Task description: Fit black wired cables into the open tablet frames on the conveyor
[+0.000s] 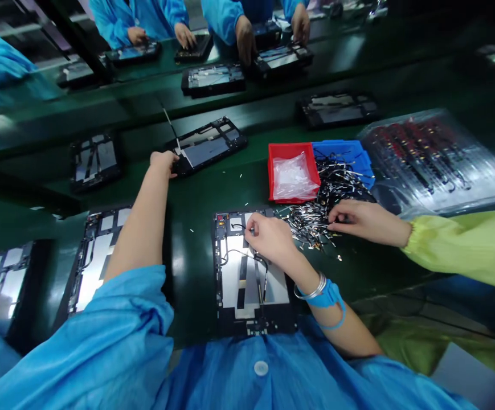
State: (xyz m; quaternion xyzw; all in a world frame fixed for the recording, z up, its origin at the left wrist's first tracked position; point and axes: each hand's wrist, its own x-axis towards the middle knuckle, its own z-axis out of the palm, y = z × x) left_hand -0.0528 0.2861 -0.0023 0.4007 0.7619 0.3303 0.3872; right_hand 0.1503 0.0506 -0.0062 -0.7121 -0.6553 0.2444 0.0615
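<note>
My left arm reaches forward, and my left hand (164, 163) is closed on the near-left corner of an opened tablet (208, 149) that lies slanted on the bench. A thin strip (171, 126) sticks up beside those fingers. My right hand (270, 239) is over a second opened tablet (230, 285) directly in front of me. Its thumb and finger pinch near the top, where a thin black cable (237, 226) runs into the fingertips. More cable curves across the silver plate below. A blue band (330, 296) circles my right wrist.
Another person's hand (360, 222) touches a pile of small cables (311, 222) at right. Beside it stand a red bin (290, 196) with clear plastic pieces, a blue bin (364, 165) and a plastic-wrapped tray (478, 182). More opened tablets (95, 159) lie around; co-workers' hands (245, 40) are across the bench.
</note>
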